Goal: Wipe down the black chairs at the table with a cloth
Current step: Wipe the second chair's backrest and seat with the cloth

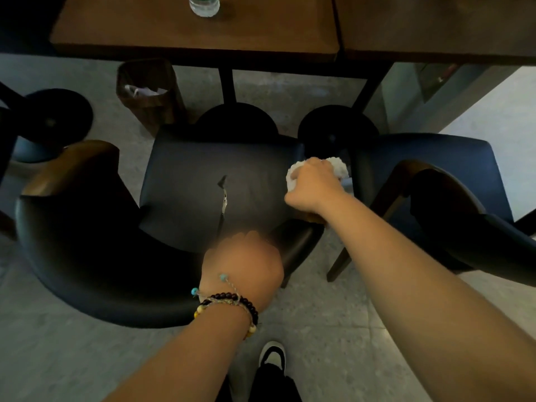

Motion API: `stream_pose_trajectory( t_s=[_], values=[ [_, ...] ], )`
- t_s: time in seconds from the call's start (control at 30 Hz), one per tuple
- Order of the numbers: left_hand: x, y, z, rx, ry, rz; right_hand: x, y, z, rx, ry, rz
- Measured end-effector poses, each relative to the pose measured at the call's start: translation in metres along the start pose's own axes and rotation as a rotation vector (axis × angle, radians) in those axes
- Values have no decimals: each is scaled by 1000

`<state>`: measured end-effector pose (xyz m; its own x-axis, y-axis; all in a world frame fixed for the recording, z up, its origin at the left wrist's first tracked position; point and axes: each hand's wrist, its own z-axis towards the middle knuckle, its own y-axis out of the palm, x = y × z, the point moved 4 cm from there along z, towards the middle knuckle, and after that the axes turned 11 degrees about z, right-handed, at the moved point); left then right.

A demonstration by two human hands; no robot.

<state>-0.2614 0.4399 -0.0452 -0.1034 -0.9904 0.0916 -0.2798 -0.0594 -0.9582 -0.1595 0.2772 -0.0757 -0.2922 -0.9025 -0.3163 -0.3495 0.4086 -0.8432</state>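
One blurred left hand (243, 262) hides its grip on the chair (203, 184).

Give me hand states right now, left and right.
Left hand: blurred, over the chair back; grip cannot be told.
Right hand: closed on the white cloth, at the seat's right edge.

Left hand (242, 262) is motion-blurred; finger pose and any contact with the chair back (95, 256) can't be resolved. Cloth (338, 166) is mostly covered by the right hand (311, 184), only white edges exposed. Bottle (204, 5) on the far tabletop (188, 33) is cropped by the top edge. Right chair (435, 175) is cut off at the right edge. Bin (148, 97) contents are too dim to identify.
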Motion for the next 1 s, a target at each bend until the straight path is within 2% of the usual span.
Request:
stream_pose_trajectory(
  t_s=[0.13,0.27,0.37,0.5,0.63,0.73,0.83,1.0],
  values=[
    [2,-2,0,-10,5,0,9,7,-16,3,-71,127],
    [2,-3,0,-17,7,-13,8,-2,15,34,51,41],
    [2,-3,0,-9,10,-26,15,-7,40,12,189,155],
    [1,-2,1,-13,1,-22,14,-5,46,-15,197,141],
    [1,-3,-1,-14,-2,-25,-5,7,13,-73,-72,-247],
    [4,-3,1,-12,7,-22,-7,8,7,-79,-155,-316],
    [2,-2,1,-10,1,-22,-2,-6,30,-92,-40,-191],
    [1,-1,1,-1,6,-22,19,-11,43,5,198,346]
  ],
)
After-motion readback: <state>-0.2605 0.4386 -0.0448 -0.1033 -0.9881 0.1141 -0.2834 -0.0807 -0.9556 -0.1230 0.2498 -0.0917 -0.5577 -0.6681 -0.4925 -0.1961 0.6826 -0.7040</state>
